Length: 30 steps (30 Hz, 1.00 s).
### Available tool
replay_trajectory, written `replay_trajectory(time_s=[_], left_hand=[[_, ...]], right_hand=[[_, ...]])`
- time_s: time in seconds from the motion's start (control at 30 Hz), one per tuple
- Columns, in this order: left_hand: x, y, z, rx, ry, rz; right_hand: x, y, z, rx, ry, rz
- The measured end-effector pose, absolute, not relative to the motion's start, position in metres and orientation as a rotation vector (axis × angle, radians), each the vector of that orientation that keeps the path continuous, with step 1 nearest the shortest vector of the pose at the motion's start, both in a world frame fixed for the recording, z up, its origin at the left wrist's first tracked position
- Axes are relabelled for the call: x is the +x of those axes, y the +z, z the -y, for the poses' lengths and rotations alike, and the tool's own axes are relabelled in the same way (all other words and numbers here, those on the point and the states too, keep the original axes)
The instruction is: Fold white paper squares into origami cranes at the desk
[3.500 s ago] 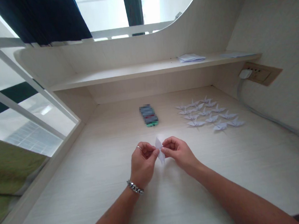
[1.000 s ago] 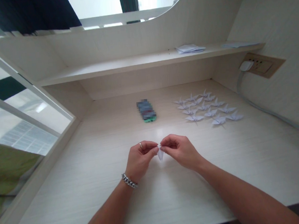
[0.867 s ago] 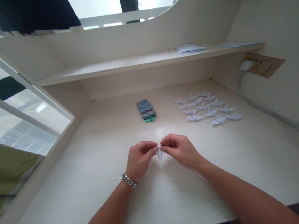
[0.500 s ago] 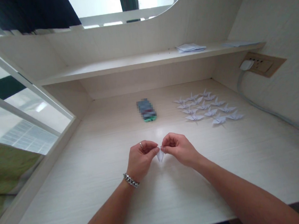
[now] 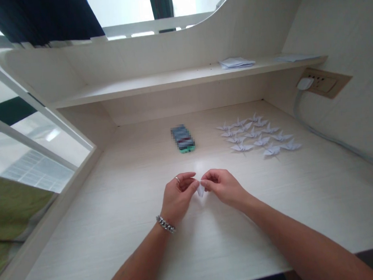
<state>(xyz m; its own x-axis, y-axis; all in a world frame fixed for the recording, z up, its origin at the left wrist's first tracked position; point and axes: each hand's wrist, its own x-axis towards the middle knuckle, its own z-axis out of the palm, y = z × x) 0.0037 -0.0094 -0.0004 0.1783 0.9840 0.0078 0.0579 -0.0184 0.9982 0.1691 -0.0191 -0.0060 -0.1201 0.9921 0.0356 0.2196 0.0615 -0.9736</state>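
A small piece of folded white paper [image 5: 200, 191] points downward between my hands, above the desk; its upper part is hidden by my fingers. My left hand [image 5: 180, 197], with a ring and a chain bracelet, pinches it from the left, thumb against the paper and index finger raised a little. From the other side my right hand [image 5: 225, 185] grips the paper between thumb and fingers. Beyond them, to the right, several white paper cranes [image 5: 254, 133] stand in rows on the desk.
A blurred phone-like object [image 5: 183, 138] with a green edge lies beyond my hands. Folded white papers [image 5: 236, 62] rest on the shelf [image 5: 155, 82]. A white plug [image 5: 305, 83] sits in the wall socket, its grey cable [image 5: 333, 139] running down the right side.
The folded paper has shifted slightly upward, and less of it shows below my fingers. My left index finger has lifted away from the thumb. The view has tilted slightly.
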Motion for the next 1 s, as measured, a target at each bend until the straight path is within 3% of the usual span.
replay_trajectory(time_s=[0.13,0.5,1.0], left_hand=[[0.002,-0.001,0.007,1.528,0.942,-1.153],[-0.001,0.001,0.009,1.559,1.072,-1.181],[-0.003,0.0,0.01,2.145,1.108,-1.262]], right_hand=[[0.17,-0.009,0.017,-1.245,1.143,1.443],[0.166,-0.004,0.023,-1.255,1.126,1.513],[0.169,-0.004,0.024,-1.235,1.035,1.534]])
